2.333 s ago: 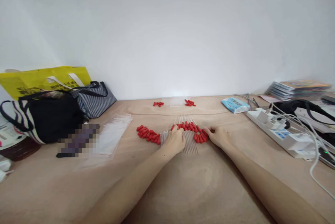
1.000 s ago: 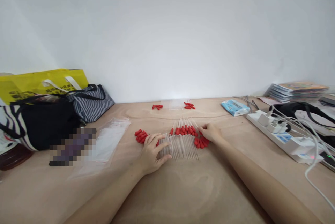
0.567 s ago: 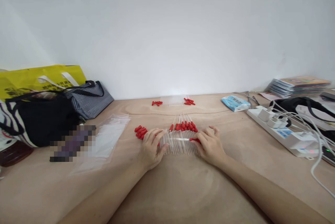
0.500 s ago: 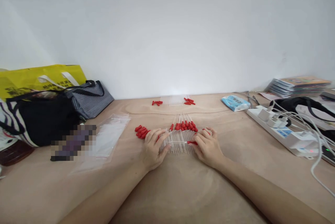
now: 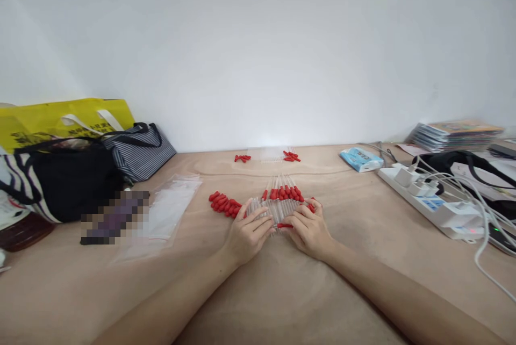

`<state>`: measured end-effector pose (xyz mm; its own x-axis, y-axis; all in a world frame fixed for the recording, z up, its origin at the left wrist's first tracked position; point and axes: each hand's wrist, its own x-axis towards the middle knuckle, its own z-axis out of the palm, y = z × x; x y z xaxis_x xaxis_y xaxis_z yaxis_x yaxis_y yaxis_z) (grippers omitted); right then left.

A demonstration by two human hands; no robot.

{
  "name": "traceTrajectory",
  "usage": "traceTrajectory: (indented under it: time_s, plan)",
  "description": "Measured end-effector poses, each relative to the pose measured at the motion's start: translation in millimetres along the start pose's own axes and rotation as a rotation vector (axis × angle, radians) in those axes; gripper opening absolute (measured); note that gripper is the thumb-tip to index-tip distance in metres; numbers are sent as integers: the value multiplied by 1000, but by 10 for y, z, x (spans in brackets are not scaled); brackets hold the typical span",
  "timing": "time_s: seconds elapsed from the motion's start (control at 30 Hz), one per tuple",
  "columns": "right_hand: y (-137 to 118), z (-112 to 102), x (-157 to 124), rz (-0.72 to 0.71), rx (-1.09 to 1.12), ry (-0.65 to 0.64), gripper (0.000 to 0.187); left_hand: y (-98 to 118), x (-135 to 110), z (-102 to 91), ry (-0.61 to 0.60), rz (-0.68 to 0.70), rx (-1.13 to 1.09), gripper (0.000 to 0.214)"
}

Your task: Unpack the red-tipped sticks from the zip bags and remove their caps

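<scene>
In the head view, my right hand pinches a red rubber bulb that points left. My left hand has its fingertips closed on a thin clear dropper tube, whose end meets that bulb; most of the tube is hidden by the fingers. Under and behind both hands lies a row of clear dropper tubes. Loose red bulbs are heaped beyond my left hand, and a few more show by my right fingers. Behind the row, several droppers with red bulbs fitted lie with their tips toward the wall.
Clear plastic bags lie on the left, near a striped bag and a black bag. A blue tissue pack and a white power strip with cables are on the right. More red bulbs lie by the wall.
My left hand has moved right along the row, toward my right hand, uncovering more loose bulbs. My right hand has shifted slightly left with the red bulb, so the hands are closer together.
</scene>
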<state>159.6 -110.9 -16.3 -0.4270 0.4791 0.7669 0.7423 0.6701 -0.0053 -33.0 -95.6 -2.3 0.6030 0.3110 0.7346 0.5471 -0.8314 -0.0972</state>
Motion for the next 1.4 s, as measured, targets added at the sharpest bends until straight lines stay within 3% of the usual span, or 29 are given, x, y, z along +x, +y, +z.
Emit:
traceTrajectory:
  time_s: [0.33, 0.7, 1.07, 1.23, 1.4]
  plan:
    - [-16, -43, -9, -59, -18, 31, 15, 26, -18, -73, -19, 11, 12, 16]
    - [-22, -82, 4, -125, -28, -24, 22, 22, -23, -82, -49, -5, -30, 18]
    - [-6, -107, -13, -155, 7, -29, 24, 3, -52, -90, 3, 45, -4, 16]
    - [93, -155, -53, 19, 61, 55, 17, -97, -99, -154, 39, -50, 26, 16]
    - [281, -159, -33, 447, 22, 150, 18, -111, -56, -146, -39, -349, -53, 23]
